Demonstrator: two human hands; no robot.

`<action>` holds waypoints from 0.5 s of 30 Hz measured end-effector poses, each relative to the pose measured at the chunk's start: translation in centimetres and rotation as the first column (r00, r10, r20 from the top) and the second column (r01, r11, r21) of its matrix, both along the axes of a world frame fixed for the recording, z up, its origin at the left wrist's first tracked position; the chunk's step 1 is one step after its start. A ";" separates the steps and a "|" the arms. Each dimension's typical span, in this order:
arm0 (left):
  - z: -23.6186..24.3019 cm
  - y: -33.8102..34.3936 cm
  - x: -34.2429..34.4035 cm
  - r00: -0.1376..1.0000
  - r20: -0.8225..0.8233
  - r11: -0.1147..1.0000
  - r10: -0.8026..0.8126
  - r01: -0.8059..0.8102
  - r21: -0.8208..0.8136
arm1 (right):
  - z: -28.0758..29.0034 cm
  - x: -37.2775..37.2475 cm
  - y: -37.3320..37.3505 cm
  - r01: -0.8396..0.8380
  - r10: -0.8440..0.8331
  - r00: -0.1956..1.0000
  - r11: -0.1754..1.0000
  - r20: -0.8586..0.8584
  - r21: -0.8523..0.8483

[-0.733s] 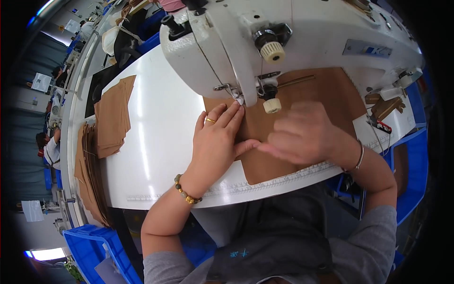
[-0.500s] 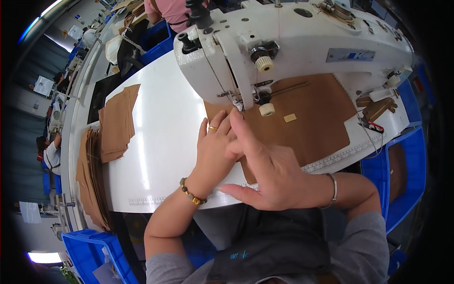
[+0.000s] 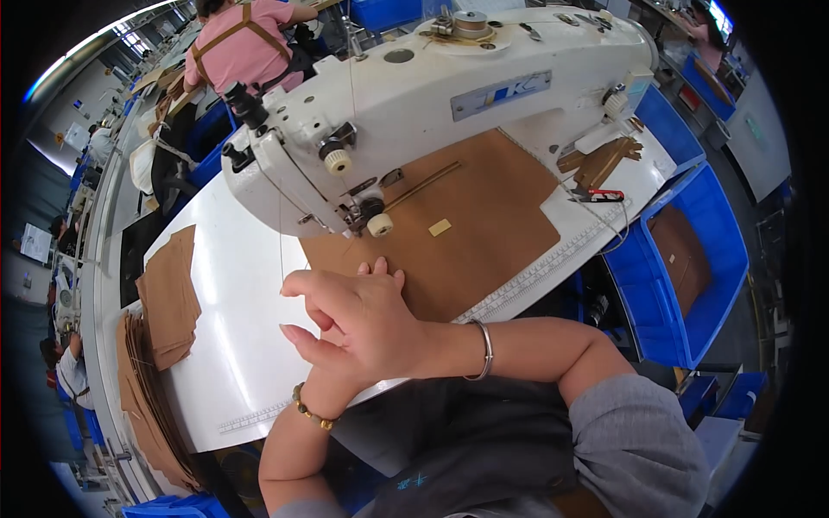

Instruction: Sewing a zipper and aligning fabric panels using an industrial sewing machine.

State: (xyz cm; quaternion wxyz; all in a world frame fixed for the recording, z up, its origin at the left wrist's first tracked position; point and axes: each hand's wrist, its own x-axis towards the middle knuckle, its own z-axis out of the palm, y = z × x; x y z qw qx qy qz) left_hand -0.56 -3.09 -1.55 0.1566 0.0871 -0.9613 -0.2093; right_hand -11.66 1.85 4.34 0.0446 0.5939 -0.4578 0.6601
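Note:
My left hand (image 3: 381, 267) lies on the brown sheet (image 3: 484, 190) below the sewing machine's needle area; its fingertips show, spread, while my right hand covers the rest. My right hand (image 3: 358, 324) is raised across the left, pointing left, with index finger and thumb tips apart. A thin thread (image 3: 281, 233) runs taut from the white sewing machine's (image 3: 371, 104) head down to the right index fingertip, apparently caught among the fingers. A small yellowish rectangle (image 3: 440, 227) sits on the sheet.
Stacked brown pieces (image 3: 168, 298) lie at the left of the white table, with more hanging over its edge (image 3: 142, 406). Red-handled snips (image 3: 600, 196) and brown scraps (image 3: 604, 162) are at the right. A blue bin (image 3: 691, 285) holds brown pieces. Another person in pink (image 3: 242, 47) sits beyond.
My right hand has moved left from the needle area, and a thread now stretches to it. My left hand stays on the sheet, now mostly covered. The view has turned rightward.

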 end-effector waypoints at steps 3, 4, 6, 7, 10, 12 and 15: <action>-0.8 -0.5 -0.2 1.000 -0.006 0.999 -0.018 0.018 -0.027 | 0.5 -0.8 0.7 -0.157 0.158 0.985 0.988 0.065 -0.014; -1.0 -0.6 -0.2 1.000 -0.005 0.999 -0.021 0.021 -0.038 | 0.6 -0.6 1.2 -0.386 0.357 0.902 0.919 0.242 0.080; -1.3 -0.8 -0.1 1.000 -0.007 0.998 -0.023 0.022 -0.055 | 0.5 -0.3 1.6 -0.367 0.346 0.917 0.927 0.200 0.078; -1.5 -0.8 -0.1 1.000 -0.006 0.998 -0.029 0.028 -0.065 | 0.3 -0.2 2.0 -0.384 0.362 0.917 0.914 0.168 0.128; -1.9 -1.0 -0.1 0.999 -0.011 0.994 -0.035 0.034 -0.101 | -0.6 -0.7 1.6 -0.189 0.198 0.975 0.978 -0.100 0.088; -1.9 -1.0 -0.2 0.999 -0.012 0.991 -0.036 0.034 -0.126 | -1.0 -1.7 1.9 -0.113 0.124 0.977 0.991 -0.173 0.076; -0.9 -0.2 0.0 1.000 -0.001 0.979 0.027 -0.027 -0.201 | -0.6 -4.4 4.7 -0.269 0.303 0.947 0.932 -0.111 0.242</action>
